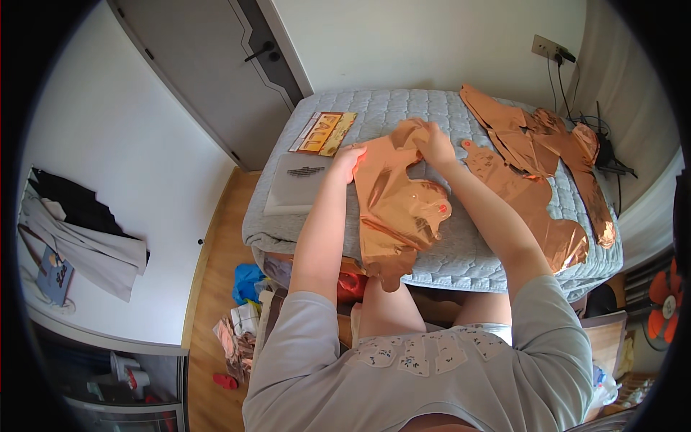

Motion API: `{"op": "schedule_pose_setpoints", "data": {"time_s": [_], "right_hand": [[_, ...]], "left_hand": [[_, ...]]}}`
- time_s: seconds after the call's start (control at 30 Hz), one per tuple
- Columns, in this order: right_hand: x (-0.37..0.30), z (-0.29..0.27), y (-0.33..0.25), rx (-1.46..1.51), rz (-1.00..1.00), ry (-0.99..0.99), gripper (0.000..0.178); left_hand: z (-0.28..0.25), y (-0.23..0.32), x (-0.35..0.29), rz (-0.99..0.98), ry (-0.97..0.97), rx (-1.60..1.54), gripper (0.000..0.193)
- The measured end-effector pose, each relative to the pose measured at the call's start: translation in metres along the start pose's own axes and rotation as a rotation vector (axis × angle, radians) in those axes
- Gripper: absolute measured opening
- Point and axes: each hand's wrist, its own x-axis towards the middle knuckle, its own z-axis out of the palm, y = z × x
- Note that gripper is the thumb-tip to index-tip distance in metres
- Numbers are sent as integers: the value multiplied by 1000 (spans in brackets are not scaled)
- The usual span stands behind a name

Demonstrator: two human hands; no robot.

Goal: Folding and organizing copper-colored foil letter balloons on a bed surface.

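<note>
A flat, uninflated copper-coloured foil balloon (392, 194) hangs between my hands over the front of the bed, its lower end dropping past the mattress edge toward my thigh. My left hand (350, 160) pinches its left edge. At the upper right, my right hand (435, 146) has its fingers closed on the crumpled top of the foil. A small red mark shows on the balloon's rounded right lobe. More flat copper foil balloons (536, 198) lie on the bed to my right, some overlapping and creased.
The bed (403, 104) has a quilted grey cover. A printed yellow-brown packet (322, 134) and a grey laptop-like slab (291, 187) lie at its left. Cables (608, 155) run by the right wall. A red-bladed fan (666, 306) stands at right; a blue bag (247, 282) sits on the floor.
</note>
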Motion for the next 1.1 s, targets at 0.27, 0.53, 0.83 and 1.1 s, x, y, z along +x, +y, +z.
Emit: {"op": "schedule_pose_setpoints", "data": {"time_s": [0.27, 0.53, 0.83, 1.1], "right_hand": [[-158, -47, -41, -346, -777, -521, 40], [-262, -59, -68, -1, -1034, -829, 29], [-134, -81, -28, -159, -578, -400, 71], [-112, -75, -23, -362, -362, -772, 130]], "left_hand": [[-18, -6, 16, 23, 63, 18, 16], [-11, 1, 20, 2, 142, 74, 17], [-3, 5, 9, -37, 94, 81, 15], [-12, -3, 18, -36, 187, 190, 15]]}}
